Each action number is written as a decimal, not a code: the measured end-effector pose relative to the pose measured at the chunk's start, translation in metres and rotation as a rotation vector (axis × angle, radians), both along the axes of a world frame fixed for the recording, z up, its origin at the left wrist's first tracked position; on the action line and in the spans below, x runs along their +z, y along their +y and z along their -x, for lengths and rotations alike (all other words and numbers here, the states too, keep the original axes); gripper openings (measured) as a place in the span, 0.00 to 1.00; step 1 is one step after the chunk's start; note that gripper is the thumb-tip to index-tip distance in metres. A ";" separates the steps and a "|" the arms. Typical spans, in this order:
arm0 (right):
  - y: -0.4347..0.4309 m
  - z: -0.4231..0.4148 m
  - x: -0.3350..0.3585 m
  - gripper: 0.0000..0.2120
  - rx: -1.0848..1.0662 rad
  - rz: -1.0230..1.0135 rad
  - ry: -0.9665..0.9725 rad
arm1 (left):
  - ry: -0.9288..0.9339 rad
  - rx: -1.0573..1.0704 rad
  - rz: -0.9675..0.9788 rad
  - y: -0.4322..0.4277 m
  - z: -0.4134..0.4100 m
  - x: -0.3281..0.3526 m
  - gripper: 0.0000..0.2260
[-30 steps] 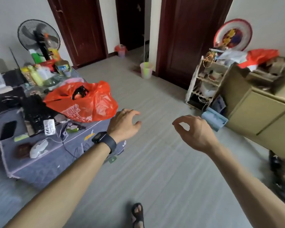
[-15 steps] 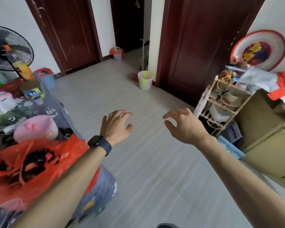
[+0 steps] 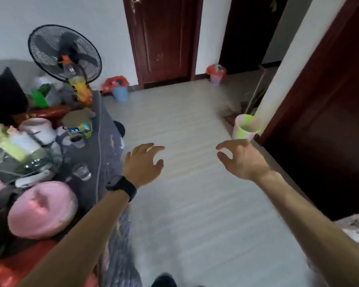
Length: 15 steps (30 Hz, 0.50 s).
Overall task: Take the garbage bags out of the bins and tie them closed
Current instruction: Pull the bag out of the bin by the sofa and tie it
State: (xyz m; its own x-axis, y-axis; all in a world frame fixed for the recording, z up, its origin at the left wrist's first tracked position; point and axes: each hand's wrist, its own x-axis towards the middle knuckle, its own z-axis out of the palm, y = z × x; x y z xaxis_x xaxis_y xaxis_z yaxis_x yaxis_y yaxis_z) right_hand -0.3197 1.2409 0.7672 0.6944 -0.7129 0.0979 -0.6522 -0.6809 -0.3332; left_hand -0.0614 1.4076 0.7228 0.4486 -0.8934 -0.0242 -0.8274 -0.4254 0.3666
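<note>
Currently, head view: left hand (image 3: 143, 162) and right hand (image 3: 243, 160) hover apart, fingers spread, holding nothing. Far off, blue bin (image 3: 120, 93) and lilac bin (image 3: 216, 77), both red-bagged, stand out of reach. Risk: left forearm (image 3: 81, 230) may clip the glass (image 3: 82, 172) near the table (image 3: 106, 129) edge.

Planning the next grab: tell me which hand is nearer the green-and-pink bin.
Right. The right hand hovers just before the green-and-pink bin, touching nothing; the left hand hangs farther left, beside the table.

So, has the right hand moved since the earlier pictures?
Yes. The right hand came forward, toward the striped bin standing by the white pillar.
</note>
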 end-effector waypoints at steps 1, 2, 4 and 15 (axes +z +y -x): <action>-0.028 -0.029 0.000 0.15 0.031 -0.015 0.002 | -0.011 0.039 -0.011 -0.017 -0.023 0.001 0.22; -0.054 -0.056 -0.002 0.17 0.059 -0.027 -0.003 | -0.031 0.072 -0.023 -0.033 -0.045 0.001 0.21; -0.103 -0.117 -0.007 0.20 0.117 -0.008 -0.019 | -0.042 0.133 -0.016 -0.070 -0.101 -0.001 0.21; -0.346 -0.431 -0.020 0.14 0.213 -0.102 0.059 | -0.034 0.206 -0.093 -0.306 -0.398 0.002 0.24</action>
